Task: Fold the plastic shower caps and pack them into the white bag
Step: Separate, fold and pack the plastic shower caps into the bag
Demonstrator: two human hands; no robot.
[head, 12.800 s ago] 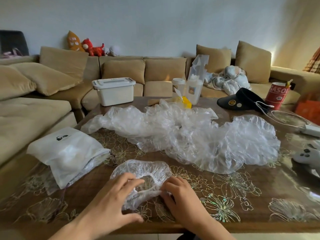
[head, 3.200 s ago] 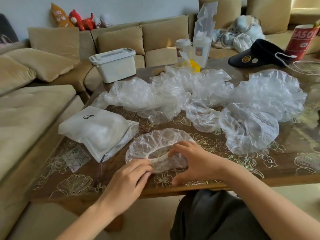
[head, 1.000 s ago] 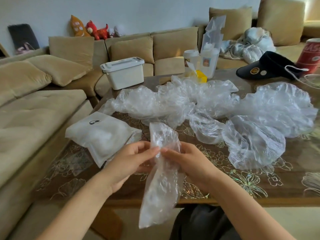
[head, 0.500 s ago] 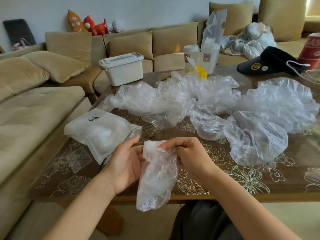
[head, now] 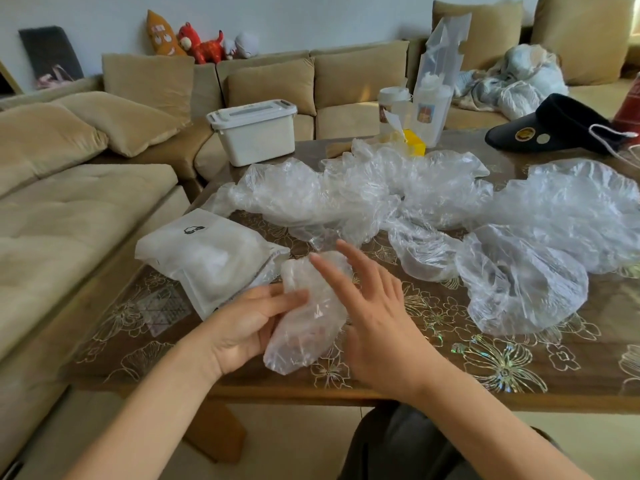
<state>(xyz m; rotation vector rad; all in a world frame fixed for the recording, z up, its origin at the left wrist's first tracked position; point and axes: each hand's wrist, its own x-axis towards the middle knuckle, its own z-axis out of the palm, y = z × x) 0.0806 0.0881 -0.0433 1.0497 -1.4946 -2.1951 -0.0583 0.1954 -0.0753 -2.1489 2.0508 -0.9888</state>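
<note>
Beige sofa (head: pixel 76 216) wraps the left & far sides of the room. In front of it stands a wooden table (head: pixel 485 379) w/ gold flower print under a clear cover. Across the table's middle & right sprawls a pile of loose shower caps (head: pixel 353 199), clear plastic, crumpled, overlapping (can't count them). White bag (head: pixel 204 258) lies flat near the table's left edge, small black logo on top, mouth facing right, just beside the hands. White lidded box (head: pixel 254 133) stands by the table's far left corner; black visor (head: pixel 550 128) lies at the far right. Near the front edge, btwn the hands, is the folded cap (head: pixel 311 327): a narrow crumpled strip, its upper end close to the bag's mouth. Left hand (head: pixel 242 323) holds it by its left side, thumb on top, other fingers tucked beneath. Right hand (head: pixel 374 320) hovers over its right side, fingers straight & spread, gripping nothing, slightly blurred.
</note>
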